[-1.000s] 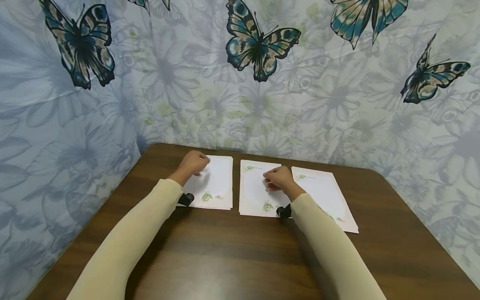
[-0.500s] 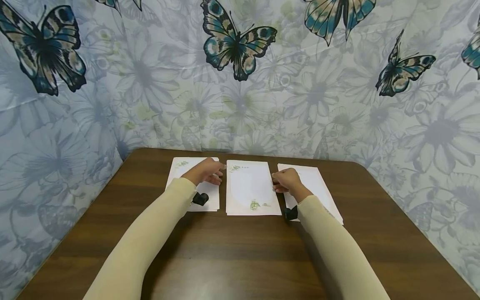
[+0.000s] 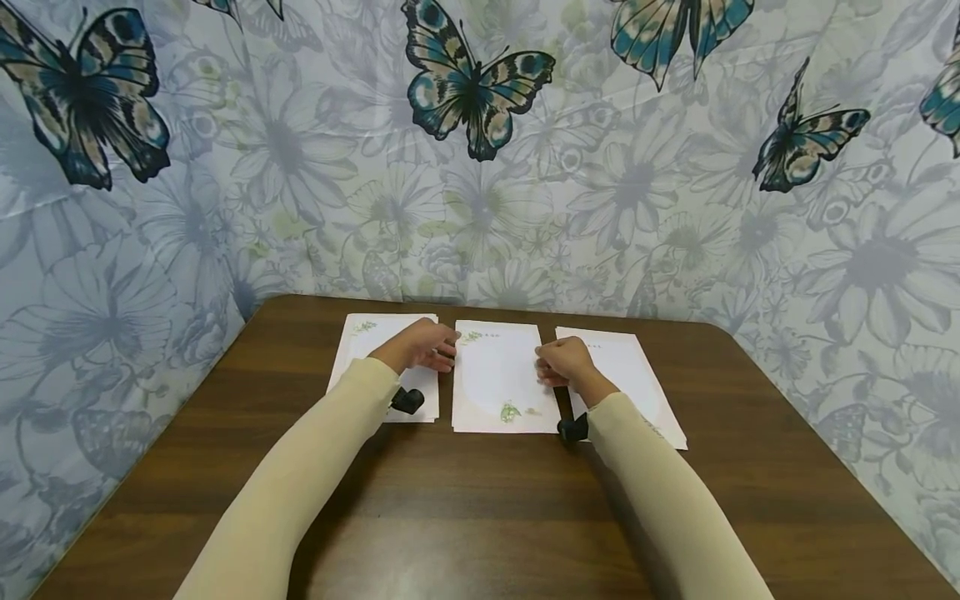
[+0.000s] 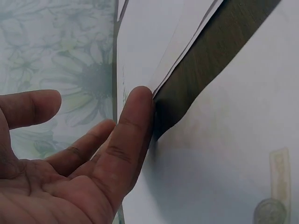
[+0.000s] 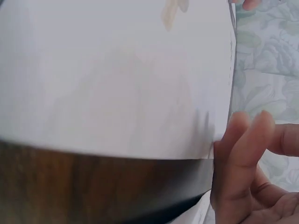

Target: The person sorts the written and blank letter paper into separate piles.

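Observation:
Three stacks of white paper sheets with small green printed motifs lie in a row. At the left edge of the middle stack (image 3: 498,375) is my left hand (image 3: 422,344), reaching over the left stack (image 3: 358,333). In the left wrist view its fingers (image 4: 126,135) are fairly straight against the paper's edge, thumb apart. My right hand (image 3: 566,362) touches the middle stack's right edge, near the right stack (image 3: 633,371). The right wrist view shows its fingers (image 5: 240,168) slightly bent at the sheet edge (image 5: 140,93), the thumb not pinching.
The stacks lie near the far edge of a brown wooden table (image 3: 465,508). Behind it hangs a floral cloth (image 3: 337,183) with printed butterflies. A black wrist device (image 3: 407,401) sits by the left cuff, and another black device (image 3: 573,428) by the right.
The head view has turned right. My left hand has moved right from over the left stack to the middle one. My right hand went to the middle stack's right edge, then slightly left.

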`<move>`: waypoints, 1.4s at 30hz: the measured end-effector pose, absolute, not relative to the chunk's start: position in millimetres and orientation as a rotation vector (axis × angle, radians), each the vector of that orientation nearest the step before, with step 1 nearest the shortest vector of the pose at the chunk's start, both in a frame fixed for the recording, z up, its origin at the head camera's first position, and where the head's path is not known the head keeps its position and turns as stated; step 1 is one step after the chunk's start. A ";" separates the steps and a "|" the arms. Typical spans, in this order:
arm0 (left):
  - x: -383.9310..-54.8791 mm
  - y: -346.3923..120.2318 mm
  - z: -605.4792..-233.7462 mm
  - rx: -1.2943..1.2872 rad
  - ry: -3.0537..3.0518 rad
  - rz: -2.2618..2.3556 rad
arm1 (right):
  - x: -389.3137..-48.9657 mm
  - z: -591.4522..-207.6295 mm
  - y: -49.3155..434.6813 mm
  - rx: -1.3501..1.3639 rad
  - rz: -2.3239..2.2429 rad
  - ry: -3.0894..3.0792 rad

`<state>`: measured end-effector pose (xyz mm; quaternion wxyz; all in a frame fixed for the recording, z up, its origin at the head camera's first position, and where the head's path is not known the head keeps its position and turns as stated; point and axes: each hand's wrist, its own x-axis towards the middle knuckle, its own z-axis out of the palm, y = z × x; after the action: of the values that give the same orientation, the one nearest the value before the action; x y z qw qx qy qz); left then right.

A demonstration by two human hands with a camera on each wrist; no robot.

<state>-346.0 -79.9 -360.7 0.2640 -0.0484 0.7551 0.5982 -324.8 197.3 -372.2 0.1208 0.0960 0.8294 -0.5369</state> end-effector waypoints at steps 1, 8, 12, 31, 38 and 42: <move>-346.0 -79.6 -360.2 -0.133 2.046 1.616 | -324.7 -371.0 197.1 0.289 -1.550 2.439; -344.5 -82.3 -357.4 -0.135 2.064 1.616 | -330.1 -369.3 202.1 0.363 -1.470 2.492; -345.1 -83.1 -359.2 -0.136 2.039 1.636 | -333.4 -372.2 201.9 0.368 -1.499 2.456; -351.6 -82.6 -362.2 -0.257 2.053 1.723 | -334.8 -375.9 203.9 0.432 -1.910 2.178; -354.1 -85.0 -365.2 -0.284 2.060 1.749 | -337.4 -382.1 200.6 0.351 -1.755 2.251; -354.4 -83.4 -367.6 -0.275 2.044 1.781 | -336.3 -385.1 200.7 0.250 -1.622 2.359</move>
<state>-354.4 -83.4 -367.6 0.2069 -0.0987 0.7339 0.6394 -336.3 200.7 -385.1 0.1337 0.0861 0.8134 -0.5595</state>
